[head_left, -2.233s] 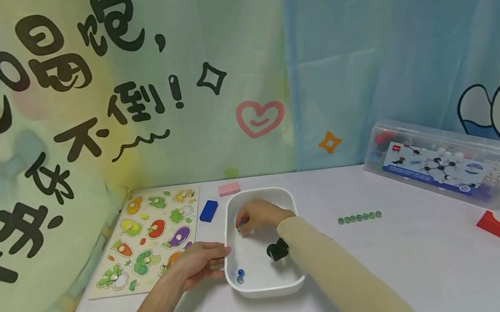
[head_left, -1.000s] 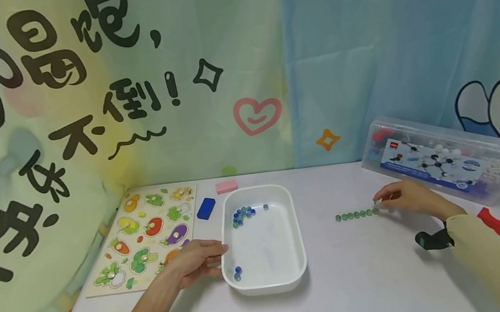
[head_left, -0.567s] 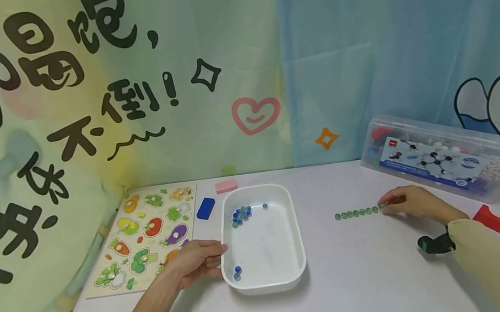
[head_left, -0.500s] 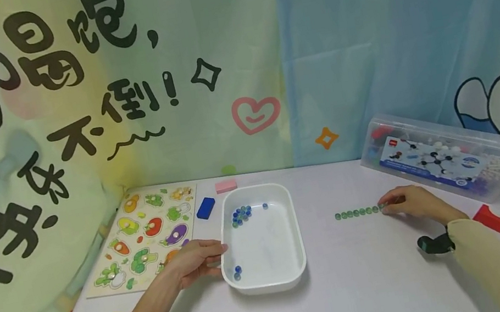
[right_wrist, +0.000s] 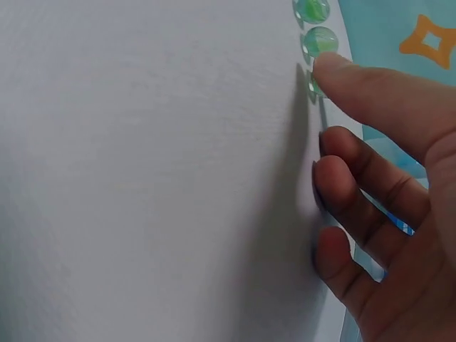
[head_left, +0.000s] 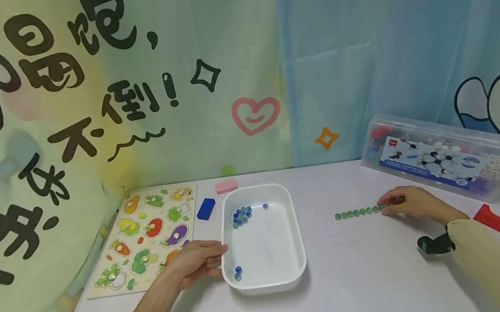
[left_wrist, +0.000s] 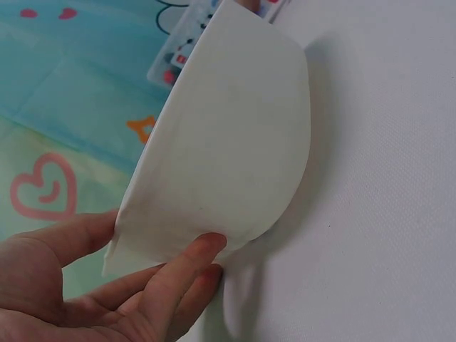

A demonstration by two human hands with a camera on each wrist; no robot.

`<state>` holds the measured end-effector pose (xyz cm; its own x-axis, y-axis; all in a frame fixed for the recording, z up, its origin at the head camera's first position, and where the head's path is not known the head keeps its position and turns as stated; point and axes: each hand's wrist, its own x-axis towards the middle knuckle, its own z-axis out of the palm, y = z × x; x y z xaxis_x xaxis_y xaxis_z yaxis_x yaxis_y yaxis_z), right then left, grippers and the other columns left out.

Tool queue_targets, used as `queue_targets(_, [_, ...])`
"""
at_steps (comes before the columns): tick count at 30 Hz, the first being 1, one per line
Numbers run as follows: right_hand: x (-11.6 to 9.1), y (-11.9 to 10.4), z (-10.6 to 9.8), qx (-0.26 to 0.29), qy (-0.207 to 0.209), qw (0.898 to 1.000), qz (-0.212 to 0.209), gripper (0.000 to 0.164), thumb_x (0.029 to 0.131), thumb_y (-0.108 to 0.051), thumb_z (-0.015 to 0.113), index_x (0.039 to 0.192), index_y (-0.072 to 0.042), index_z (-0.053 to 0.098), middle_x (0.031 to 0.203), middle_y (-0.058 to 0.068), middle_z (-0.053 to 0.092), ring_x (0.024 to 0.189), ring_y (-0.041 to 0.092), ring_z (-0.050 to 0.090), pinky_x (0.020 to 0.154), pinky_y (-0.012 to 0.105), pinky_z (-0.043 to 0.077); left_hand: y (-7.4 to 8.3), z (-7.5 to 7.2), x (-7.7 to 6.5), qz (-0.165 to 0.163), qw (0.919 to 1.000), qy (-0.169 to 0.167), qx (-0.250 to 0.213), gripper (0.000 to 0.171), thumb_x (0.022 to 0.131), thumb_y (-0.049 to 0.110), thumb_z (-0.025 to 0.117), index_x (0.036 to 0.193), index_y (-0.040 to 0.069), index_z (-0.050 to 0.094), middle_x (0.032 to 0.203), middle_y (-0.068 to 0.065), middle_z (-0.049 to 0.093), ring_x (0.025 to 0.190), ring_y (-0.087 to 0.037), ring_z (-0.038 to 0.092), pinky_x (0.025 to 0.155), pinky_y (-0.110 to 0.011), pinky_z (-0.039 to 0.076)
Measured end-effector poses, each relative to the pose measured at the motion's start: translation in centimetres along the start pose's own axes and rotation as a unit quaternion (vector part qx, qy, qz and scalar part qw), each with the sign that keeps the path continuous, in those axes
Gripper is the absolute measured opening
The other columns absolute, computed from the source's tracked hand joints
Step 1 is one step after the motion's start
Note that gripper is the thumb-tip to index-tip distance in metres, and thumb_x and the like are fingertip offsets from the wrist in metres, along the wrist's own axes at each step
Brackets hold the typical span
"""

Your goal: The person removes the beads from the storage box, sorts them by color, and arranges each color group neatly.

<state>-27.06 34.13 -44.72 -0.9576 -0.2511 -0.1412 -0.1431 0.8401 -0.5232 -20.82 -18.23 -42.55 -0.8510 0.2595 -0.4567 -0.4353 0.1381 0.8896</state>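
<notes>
Left hand (head_left: 201,262) grips the white tray (head_left: 271,247) at its left side, thumb at the rim and fingers against the outer wall. Right hand (head_left: 409,201) pinches the end bead (right_wrist: 315,87) at the right end of a straight row of green beads (head_left: 356,213) on the white table (head_left: 350,294). Inside the tray, blue and greenish marbles (head_left: 242,215) cluster towards the far left corner

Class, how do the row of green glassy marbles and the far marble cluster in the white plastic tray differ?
The green row is one colour; the cluster mixes blue and greenish. The row runs straight; the cluster is bunched. The right hand touches the row; no hand touches the cluster. Both have small, round marbles.
</notes>
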Motion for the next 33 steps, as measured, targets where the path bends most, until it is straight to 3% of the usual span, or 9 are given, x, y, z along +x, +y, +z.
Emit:
queue_targets(7, [-0.2, -0.4, -1.2, 0.006, 0.010, 1.000, -0.011, 0.040, 0.093, -0.032, 0.064, 0.121, -0.004, 0.064, 0.109, 0.014, 0.067, 0.092, 0.021, 0.058, 0.072, 0.027, 0.050, -0.1, 0.1, 0.0, 0.003, 1.0000, -0.002, 0.000, 0.048, 0.092, 0.019, 0.066, 0.130, -0.008, 0.054, 0.114, -0.018, 0.069, 0.094, -0.022, 0.071, 0.078, -0.033, 0.062])
queue_targets(13, [0.9, -3.7, -2.6, 0.022, 0.016, 0.999, -0.024, 0.047, 0.095, -0.039, 0.061, 0.126, -0.005, 0.061, 0.112, 0.012, 0.065, 0.099, 0.023, 0.059, 0.081, 0.035, 0.052, 0.0, 0.1, 0.1, 0.002, 1.0000, 0.003, 0.007, 0.049, 0.093, 0.019, 0.065, 0.131, -0.009, 0.052, 0.111, -0.016, 0.070, 0.090, -0.019, 0.071, 0.077, -0.032, 0.062])
queue_targets(18, [3.2, -8.2, -2.7, 0.041, 0.008, 0.998, -0.040, 0.048, 0.093, -0.045, 0.061, 0.128, -0.011, 0.062, 0.115, 0.010, 0.064, 0.103, 0.024, 0.057, 0.085, 0.038, 0.052, -0.1, 0.1, 0.2, 0.006, 0.9998, 0.005, 0.018, 0.049, 0.093, 0.019, 0.065, 0.131, -0.009, 0.052, 0.110, -0.015, 0.071, 0.089, -0.017, 0.071, 0.076, -0.032, 0.062])
queue_targets(23, [5.9, -14.8, -1.2, 0.049, -0.005, 0.994, -0.095, 0.041, 0.093, -0.042, 0.062, 0.125, -0.016, 0.065, 0.114, 0.008, 0.066, 0.105, 0.025, 0.059, 0.088, 0.042, 0.052, -0.2, 0.0, 0.1, 0.003, 0.9999, 0.008, 0.015, 0.049, 0.093, 0.019, 0.065, 0.131, -0.009, 0.052, 0.109, -0.015, 0.071, 0.089, -0.017, 0.071, 0.076, -0.032, 0.062])
queue_targets(29, [8.4, -23.1, 2.1, 0.079, -0.049, 0.985, -0.143, 0.036, 0.090, -0.036, 0.068, 0.121, -0.017, 0.068, 0.114, 0.002, 0.067, 0.102, 0.020, 0.057, 0.085, 0.035, 0.053, -0.1, 0.0, 0.2, -0.005, 0.9999, 0.014, 0.008, 0.050, 0.093, 0.019, 0.066, 0.132, -0.008, 0.051, 0.112, -0.016, 0.070, 0.090, -0.017, 0.070, 0.075, -0.031, 0.062])
queue_targets(33, [10.0, -26.6, 5.1, 0.059, -0.097, 0.979, -0.172, 0.034, 0.091, -0.032, 0.068, 0.119, -0.014, 0.068, 0.107, 0.001, 0.069, 0.093, 0.016, 0.059, 0.081, 0.028, 0.054, 0.0, 0.0, 0.3, -0.008, 0.9999, 0.013, 0.006, 0.050, 0.093, 0.019, 0.065, 0.133, -0.008, 0.051, 0.117, -0.018, 0.068, 0.094, -0.019, 0.070, 0.076, -0.031, 0.062])
